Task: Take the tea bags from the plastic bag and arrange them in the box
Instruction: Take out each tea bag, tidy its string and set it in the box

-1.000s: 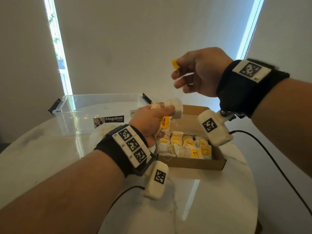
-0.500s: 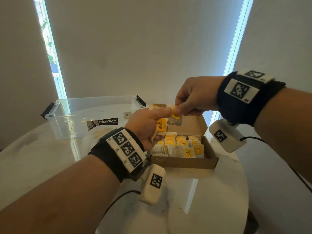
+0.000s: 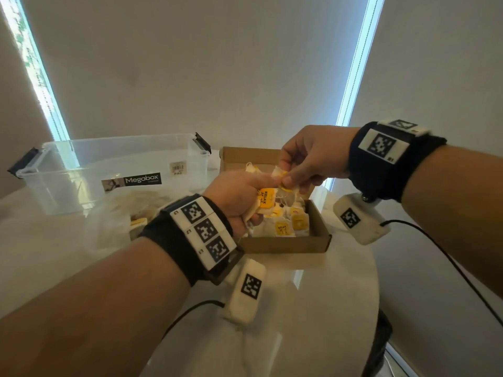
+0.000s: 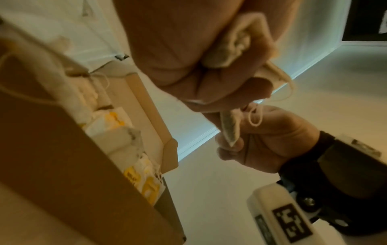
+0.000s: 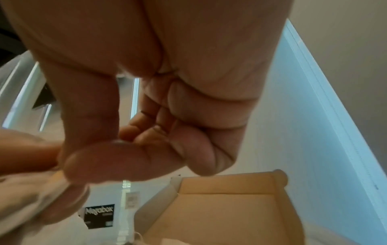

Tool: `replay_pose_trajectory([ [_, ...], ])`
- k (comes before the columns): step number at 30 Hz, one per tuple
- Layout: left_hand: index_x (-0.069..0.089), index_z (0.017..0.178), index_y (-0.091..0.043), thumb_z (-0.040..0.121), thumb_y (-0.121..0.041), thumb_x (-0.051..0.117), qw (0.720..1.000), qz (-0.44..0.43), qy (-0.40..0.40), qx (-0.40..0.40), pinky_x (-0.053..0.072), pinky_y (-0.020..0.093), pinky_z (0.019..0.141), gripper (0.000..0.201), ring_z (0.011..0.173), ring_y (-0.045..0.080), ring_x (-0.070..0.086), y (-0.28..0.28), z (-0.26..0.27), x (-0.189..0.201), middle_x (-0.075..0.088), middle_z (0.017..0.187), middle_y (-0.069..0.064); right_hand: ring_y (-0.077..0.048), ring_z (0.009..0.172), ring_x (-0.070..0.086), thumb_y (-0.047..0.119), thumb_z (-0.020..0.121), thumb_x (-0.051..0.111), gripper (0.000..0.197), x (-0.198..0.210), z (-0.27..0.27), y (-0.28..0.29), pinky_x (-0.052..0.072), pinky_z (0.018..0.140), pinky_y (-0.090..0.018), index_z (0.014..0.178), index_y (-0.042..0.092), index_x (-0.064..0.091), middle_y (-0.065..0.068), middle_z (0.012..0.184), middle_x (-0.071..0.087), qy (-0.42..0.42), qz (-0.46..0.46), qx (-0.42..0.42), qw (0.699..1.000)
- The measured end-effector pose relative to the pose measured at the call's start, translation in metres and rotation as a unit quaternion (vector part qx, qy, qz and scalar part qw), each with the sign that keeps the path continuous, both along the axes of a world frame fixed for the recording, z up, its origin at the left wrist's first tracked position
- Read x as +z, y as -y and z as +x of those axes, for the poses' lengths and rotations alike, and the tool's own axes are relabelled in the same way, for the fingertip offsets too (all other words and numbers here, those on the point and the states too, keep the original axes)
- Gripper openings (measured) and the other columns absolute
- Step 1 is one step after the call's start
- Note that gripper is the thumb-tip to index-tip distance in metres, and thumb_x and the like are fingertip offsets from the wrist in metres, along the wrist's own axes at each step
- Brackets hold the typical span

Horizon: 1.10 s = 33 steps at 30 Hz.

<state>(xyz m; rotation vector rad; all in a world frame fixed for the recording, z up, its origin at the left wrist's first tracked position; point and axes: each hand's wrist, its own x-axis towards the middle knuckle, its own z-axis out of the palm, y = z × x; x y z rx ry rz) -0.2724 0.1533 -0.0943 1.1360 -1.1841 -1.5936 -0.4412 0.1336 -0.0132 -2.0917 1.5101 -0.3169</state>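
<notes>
A: What lies nearest?

B: The white counter (image 3: 313,308), with both forearms reaching over it. Each wrist wears a black band with square markers and a small white camera unit hanging below.

A: And the hands?

B: The left hand (image 3: 239,198) is curled round a bunch of tea bags (image 3: 265,202); a yellow tag reading "RELAX" hangs from its fingers. The left wrist view shows paper bags and loose strings squeezed in that fist (image 4: 188,54). The right hand (image 3: 310,161) meets it from the right, thumb and forefinger pinching a yellow tag (image 3: 284,183) at the top of the bunch. In the left wrist view the right hand (image 4: 266,140) has one tea bag (image 4: 230,129) between its fingertips.

A: Where is all this?

B: Just above the open cardboard box (image 3: 288,244), whose near half already holds tea bags packed side by side (image 3: 291,224). Its far half shows bare cardboard in the right wrist view (image 5: 220,212).

A: The plastic bag?

B: Left of the box, behind the left wrist: a clear plastic bag (image 3: 122,213) lying on the counter with more tea bags inside.

A: Farther out?

B: A clear storage tub (image 3: 114,164) labelled "Megabox", at the far left.
</notes>
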Motion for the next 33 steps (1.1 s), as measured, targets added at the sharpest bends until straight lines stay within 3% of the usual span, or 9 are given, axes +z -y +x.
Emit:
replay_pose_trajectory([
  [7,0.063,0.114,-0.003,0.096,-0.026,0.062,0.965,0.051,0.251,-0.061,0.036,0.022,0.047,0.029,0.046,0.013,0.051,0.006,0.0,-0.01,0.076,0.08,0.007,-0.002,0.048,0.063,0.025,0.08,0.083,0.014,-0.035,-0.025,0.019,0.052,0.061,-0.024,0.084,0.022,0.069,0.009,0.062,0.07,-0.23,0.006,-0.055,0.972],
  [11,0.066,0.104,-0.006,0.094,-0.027,0.066,0.921,0.015,0.378,-0.092,0.042,0.02,0.036,0.024,0.044,0.013,0.056,0.005,-0.005,-0.021,0.076,0.081,0.007,-0.003,0.053,0.063,0.026,0.083,0.081,0.014,-0.054,-0.017,0.026,0.05,0.059,-0.021,0.083,0.025,0.067,0.008,0.071,0.07,-0.267,0.025,-0.027,0.963],
  [14,0.063,0.086,-0.014,0.085,-0.022,0.073,0.922,-0.026,0.38,-0.068,0.051,0.022,0.043,0.014,0.057,0.013,0.058,0.007,-0.007,-0.029,0.066,0.08,0.004,-0.003,0.053,0.062,0.021,0.086,0.078,0.014,-0.056,-0.013,0.029,0.047,0.052,-0.017,0.082,0.026,0.065,0.009,0.067,0.067,-0.28,0.038,-0.01,0.959],
  [17,0.064,0.106,-0.008,0.093,-0.026,0.066,0.902,-0.01,0.419,-0.101,0.048,0.021,0.038,0.022,0.054,0.015,0.06,0.011,-0.006,-0.027,0.073,0.092,0.009,-0.004,0.056,0.061,0.017,0.087,0.076,0.016,-0.06,-0.009,0.032,0.046,0.052,-0.016,0.081,0.026,0.064,0.008,0.069,0.065,-0.294,0.045,-0.001,0.955],
  [19,0.062,0.12,-0.004,0.097,-0.029,0.061,0.893,0.004,0.431,-0.127,0.045,0.02,0.035,0.034,0.06,0.019,0.063,0.011,-0.005,-0.026,0.075,0.106,0.015,-0.006,0.062,0.061,0.019,0.087,0.077,0.013,-0.066,-0.006,0.033,0.049,0.06,-0.017,0.084,0.024,0.065,0.006,0.076,0.066,-0.317,0.037,-0.009,0.948],
  [25,0.065,0.118,-0.01,0.097,-0.023,0.06,0.883,-0.05,0.45,-0.119,0.047,0.019,0.039,0.025,0.05,0.012,0.061,0.008,-0.003,-0.029,0.071,0.094,0.008,-0.013,0.08,0.061,0.026,0.082,0.081,0.022,-0.083,-0.003,0.039,0.056,0.088,-0.03,0.101,0.017,0.074,0.0,0.096,0.071,-0.345,-0.007,-0.037,0.938],
  [29,0.066,0.114,-0.012,0.096,-0.025,0.063,0.905,-0.031,0.411,-0.104,0.047,0.022,0.045,0.022,0.059,0.017,0.061,0.007,0.0,-0.024,0.074,0.088,0.007,-0.021,0.096,0.069,0.029,0.087,0.075,0.024,-0.093,-0.002,0.043,0.057,0.092,-0.033,0.104,0.012,0.073,-0.005,0.104,0.074,-0.366,-0.031,-0.045,0.929],
  [31,0.063,0.119,-0.012,0.1,-0.028,0.056,0.908,-0.015,0.401,-0.122,0.041,0.018,0.038,0.026,0.044,0.012,0.056,0.007,0.0,-0.022,0.075,0.07,0.001,-0.023,0.096,0.07,0.038,0.081,0.08,0.034,-0.094,-0.001,0.044,0.058,0.092,-0.036,0.102,0.012,0.073,-0.006,0.101,0.074,-0.372,-0.028,-0.054,0.926],
  [33,0.059,0.12,-0.008,0.099,-0.03,0.057,0.95,0.047,0.293,-0.094,0.036,0.017,0.034,0.031,0.038,0.01,0.051,0.007,0.002,-0.017,0.07,0.062,0.0,-0.023,0.094,0.069,0.043,0.076,0.083,0.041,-0.089,-0.001,0.041,0.058,0.091,-0.036,0.101,0.013,0.07,-0.005,0.099,0.073,-0.368,-0.027,-0.069,0.927],
])
